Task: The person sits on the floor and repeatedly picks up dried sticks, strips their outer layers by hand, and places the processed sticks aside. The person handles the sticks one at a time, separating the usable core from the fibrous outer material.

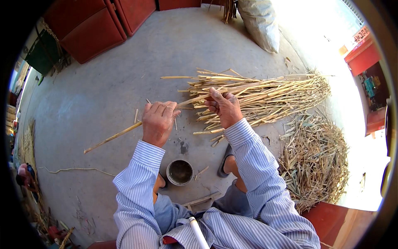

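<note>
Your left hand (158,122) has its grip closed around a long, thin, straw-yellow stalk (112,137) left of centre in the frame; your right hand (226,108) pinches it farther along, near the centre. Expect it light, stiff and brittle: hold mid-length, gently. Right of centre, a loose bundle of yellow stalks (273,93) lies on the grey concrete floor (107,79)

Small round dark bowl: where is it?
Head view, lower centre-left: bowl sits on grey concrete floor between the person's feet, nearer the left.
</note>
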Motion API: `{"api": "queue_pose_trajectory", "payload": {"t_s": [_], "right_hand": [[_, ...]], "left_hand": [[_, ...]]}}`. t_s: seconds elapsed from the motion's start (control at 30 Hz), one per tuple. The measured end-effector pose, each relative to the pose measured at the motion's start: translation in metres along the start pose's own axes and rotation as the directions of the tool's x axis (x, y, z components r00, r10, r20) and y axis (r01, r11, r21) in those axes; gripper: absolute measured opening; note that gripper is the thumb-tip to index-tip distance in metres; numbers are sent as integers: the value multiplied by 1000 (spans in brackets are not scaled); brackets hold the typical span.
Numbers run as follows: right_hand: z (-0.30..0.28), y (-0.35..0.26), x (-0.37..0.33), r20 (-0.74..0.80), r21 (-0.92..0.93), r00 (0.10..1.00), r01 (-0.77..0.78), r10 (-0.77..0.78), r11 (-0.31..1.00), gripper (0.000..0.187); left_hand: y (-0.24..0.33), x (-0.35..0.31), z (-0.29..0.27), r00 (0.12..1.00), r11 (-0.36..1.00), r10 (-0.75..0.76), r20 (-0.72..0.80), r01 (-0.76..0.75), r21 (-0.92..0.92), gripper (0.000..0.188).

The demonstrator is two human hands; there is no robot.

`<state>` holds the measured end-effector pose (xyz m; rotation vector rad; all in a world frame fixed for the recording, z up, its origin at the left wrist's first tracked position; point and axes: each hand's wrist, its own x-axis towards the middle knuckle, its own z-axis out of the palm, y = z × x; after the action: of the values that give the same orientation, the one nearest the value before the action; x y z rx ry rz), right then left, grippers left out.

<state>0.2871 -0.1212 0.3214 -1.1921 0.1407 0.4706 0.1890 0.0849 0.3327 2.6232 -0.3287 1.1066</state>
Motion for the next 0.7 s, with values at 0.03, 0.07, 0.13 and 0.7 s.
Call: {"api": "queue_pose_trajectory", "payload": {"t_s": [0.03, 0.07, 0.13, 0.7], "right_hand": [[5, 1, -3, 6, -24, 1000, -6, 6, 1000, 34], [7, -1, -6, 4, -51, 1000, 23, -23, 998, 40], [7, 0, -5, -7, -53, 1000, 19, -19, 998, 40], [17, 13, 5, -98, -128, 995, 18, -31, 992, 40]], "left_hand": [[0, 0, 0, 1000, 1000, -20, 9, 20, -15, 24], [1, 0, 0, 999, 999, -39, 18, 40, -30, 23], [1, -1, -2, 984, 976, -175, 13, 175, -130, 21], [-38, -8, -30, 917, 976, -215, 337, 216, 34, 36]]}}
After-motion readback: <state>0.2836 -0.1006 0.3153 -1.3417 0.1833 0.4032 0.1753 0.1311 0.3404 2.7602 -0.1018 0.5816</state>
